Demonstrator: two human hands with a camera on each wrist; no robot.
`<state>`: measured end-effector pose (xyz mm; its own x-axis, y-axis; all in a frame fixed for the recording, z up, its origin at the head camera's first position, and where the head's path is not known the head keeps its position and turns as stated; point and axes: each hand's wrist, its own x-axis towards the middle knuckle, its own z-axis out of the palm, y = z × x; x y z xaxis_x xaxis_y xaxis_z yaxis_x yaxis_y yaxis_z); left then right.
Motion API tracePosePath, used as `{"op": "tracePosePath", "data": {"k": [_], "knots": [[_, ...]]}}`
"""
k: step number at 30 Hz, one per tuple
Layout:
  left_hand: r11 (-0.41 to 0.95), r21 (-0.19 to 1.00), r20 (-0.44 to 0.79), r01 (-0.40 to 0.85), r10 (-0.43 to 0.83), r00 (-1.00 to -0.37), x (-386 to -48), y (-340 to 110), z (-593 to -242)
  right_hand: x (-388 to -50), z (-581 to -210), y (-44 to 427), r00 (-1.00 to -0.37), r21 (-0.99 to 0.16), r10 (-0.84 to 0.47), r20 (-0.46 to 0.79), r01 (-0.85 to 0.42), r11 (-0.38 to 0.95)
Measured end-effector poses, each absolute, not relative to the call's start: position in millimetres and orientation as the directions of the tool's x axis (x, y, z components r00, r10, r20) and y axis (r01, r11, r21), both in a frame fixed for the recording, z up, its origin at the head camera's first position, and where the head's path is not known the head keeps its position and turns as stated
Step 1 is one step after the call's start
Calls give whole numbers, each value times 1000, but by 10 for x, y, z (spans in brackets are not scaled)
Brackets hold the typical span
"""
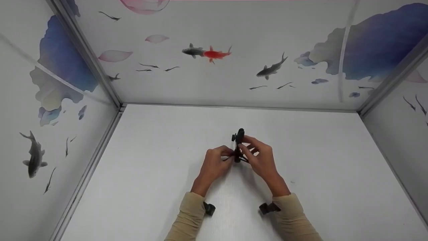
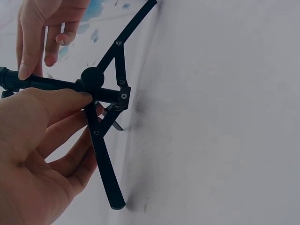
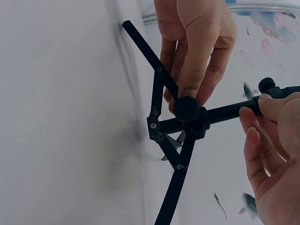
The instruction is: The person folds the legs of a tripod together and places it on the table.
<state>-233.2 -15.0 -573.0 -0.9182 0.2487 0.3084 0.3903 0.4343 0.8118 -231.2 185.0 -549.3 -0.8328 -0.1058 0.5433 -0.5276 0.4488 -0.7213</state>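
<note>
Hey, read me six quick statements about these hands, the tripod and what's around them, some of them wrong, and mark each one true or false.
1. The left hand holds the tripod near its knob. True.
2. The right hand pinches the tube. True.
3. The tripod is folded shut. False: its legs are spread.
4. The tripod is white. False: it is black.
5. Both sleeves are tan. True.
6. Every painted fish is grey. False: a red fish shows on the back wall.

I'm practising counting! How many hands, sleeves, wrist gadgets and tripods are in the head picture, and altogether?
Hands: 2 (left hand, right hand)
Sleeves: 2 (left sleeve, right sleeve)
Wrist gadgets: 2 (left gadget, right gadget)
Black tripod: 1
Total: 7
</note>
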Motion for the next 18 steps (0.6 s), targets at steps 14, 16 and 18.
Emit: {"op": "tracePosePath", "data": {"k": [14,16,18], "knots": [[420,831,286,364,239,-928,-2328,-157,-5750,-2314,-5500,1853,-819,-717,-118,561,-552,426],[421,830,286,365,239,-928,-2326,-160,-5747,-2312,-5500,1853,-820,-717,-118,561,-552,425],[421,829,289,368,240,-927,-2325,-162,-5742,-2311,-5499,1853,-820,-718,-118,560,-551,425]]}}
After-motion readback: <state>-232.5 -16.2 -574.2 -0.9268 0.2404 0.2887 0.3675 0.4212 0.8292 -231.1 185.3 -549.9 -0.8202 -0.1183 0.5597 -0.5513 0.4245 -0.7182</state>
